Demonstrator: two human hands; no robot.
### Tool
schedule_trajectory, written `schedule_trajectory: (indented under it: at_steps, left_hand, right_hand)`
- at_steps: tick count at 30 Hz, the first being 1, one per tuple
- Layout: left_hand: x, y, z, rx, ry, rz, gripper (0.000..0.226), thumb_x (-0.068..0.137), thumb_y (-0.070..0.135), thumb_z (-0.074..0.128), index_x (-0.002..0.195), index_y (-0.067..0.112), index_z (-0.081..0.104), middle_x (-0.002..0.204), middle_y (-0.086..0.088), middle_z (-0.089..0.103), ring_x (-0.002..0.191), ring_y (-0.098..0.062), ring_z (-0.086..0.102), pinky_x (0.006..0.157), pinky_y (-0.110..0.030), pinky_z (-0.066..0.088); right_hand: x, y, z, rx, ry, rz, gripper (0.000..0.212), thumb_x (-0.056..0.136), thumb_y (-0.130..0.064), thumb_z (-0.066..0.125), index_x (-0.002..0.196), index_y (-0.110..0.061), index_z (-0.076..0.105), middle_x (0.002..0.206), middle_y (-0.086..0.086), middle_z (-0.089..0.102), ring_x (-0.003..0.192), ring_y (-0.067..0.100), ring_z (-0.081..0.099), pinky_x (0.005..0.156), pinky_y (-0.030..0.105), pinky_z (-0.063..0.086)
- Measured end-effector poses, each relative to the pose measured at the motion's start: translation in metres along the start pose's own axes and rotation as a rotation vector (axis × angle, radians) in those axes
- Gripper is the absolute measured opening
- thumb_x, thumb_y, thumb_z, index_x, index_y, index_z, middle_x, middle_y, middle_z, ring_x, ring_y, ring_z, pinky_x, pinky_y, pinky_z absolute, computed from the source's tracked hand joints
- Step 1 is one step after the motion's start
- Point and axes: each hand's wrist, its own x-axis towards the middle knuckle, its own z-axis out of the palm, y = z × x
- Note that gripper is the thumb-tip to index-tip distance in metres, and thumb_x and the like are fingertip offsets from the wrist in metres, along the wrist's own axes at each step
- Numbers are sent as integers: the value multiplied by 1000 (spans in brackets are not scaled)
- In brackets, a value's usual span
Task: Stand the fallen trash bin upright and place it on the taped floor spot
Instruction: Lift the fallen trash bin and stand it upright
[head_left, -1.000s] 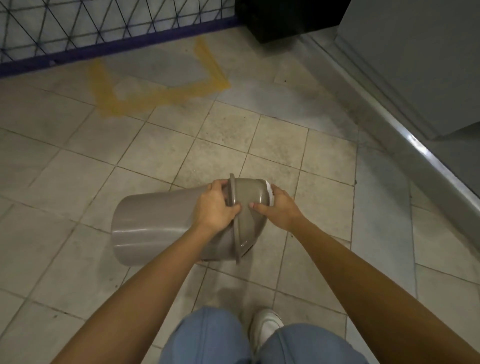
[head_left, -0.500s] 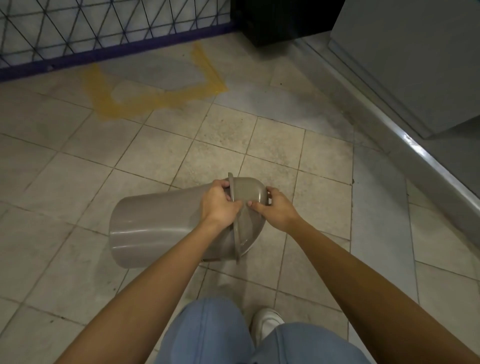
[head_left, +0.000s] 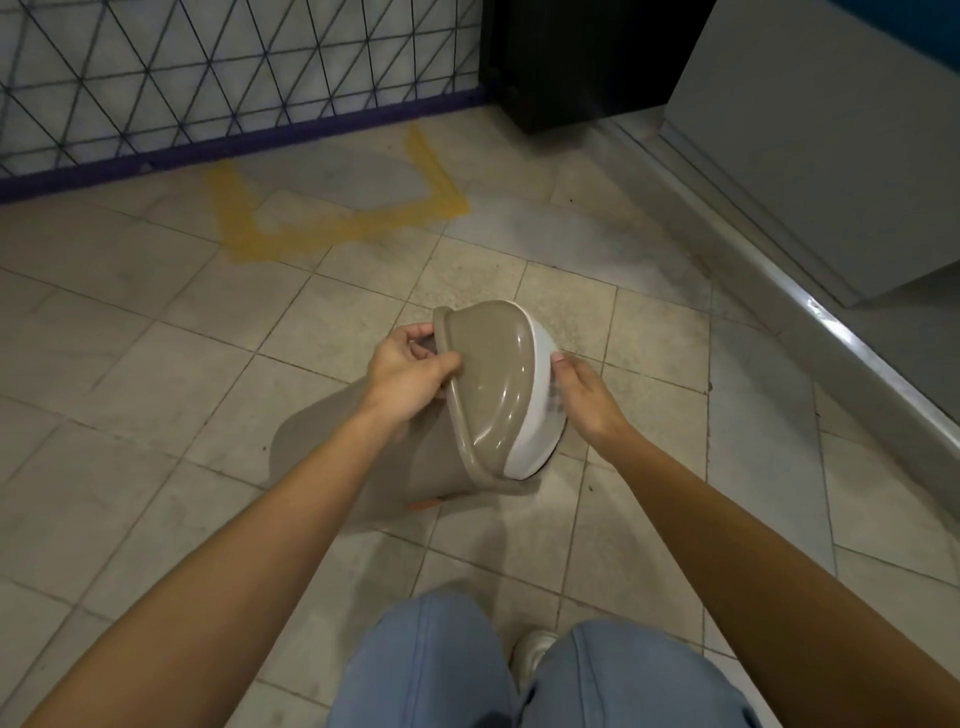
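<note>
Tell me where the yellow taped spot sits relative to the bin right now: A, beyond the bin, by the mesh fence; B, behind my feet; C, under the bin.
A: the yellow tape outline lies on the tiles past the tilted trash bin, just below the mesh fence.

Both bare arms are reaching forward and down from the near edge, converging toward mid-scene. Left hand (head_left: 410, 376) is curling at the left side of the trash bin (head_left: 488, 395) top, thumb lying over the lid's left rim, fingers wrapping behind and under it. Right hand (head_left: 584, 400) is pressing against the bin's right side, palm facing left, fingers extending forward with a fingertip showing at the far edge. Wrists are roughly level. Knees in blue trousers are showing at near centre.
</note>
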Motion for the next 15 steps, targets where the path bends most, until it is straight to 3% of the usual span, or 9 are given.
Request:
schedule_trajectory:
  at_steps: [3,6,11,15]
  left_hand:
    - [-1,12,-15,-147,-16,-16,48,74,-2,65,117,14,51,72,-4,59,54,-8,60,45,-18,48]
    - [0,16,-30,-277,-15,-37,48,77,-6,60,122,8,51,73,-4,60,45,-3,56,42,-17,44]
    - [0,7,-47,-417,-22,-79,47,80,-6,54,125,4,55,77,-1,63,50,-4,53,45,-16,42]
    - [1,4,-54,-443,-12,-76,43,82,-7,49,124,3,56,69,2,63,48,-4,51,46,-15,42]
  right_hand:
    - [-3,-6,-2,91,26,67,73,88,-63,34,144,-15,28,147,8,38,131,27,39,102,40,32]
    - [-6,-12,-5,166,7,164,87,79,-74,34,145,-17,23,147,8,36,133,29,36,106,46,32]
    - [-14,-22,-8,151,-78,191,128,41,-96,33,145,-23,20,148,7,37,132,31,37,105,50,35]
    - [-16,-26,-6,129,-125,142,130,39,-98,31,145,-23,22,147,5,37,131,29,38,103,47,35]
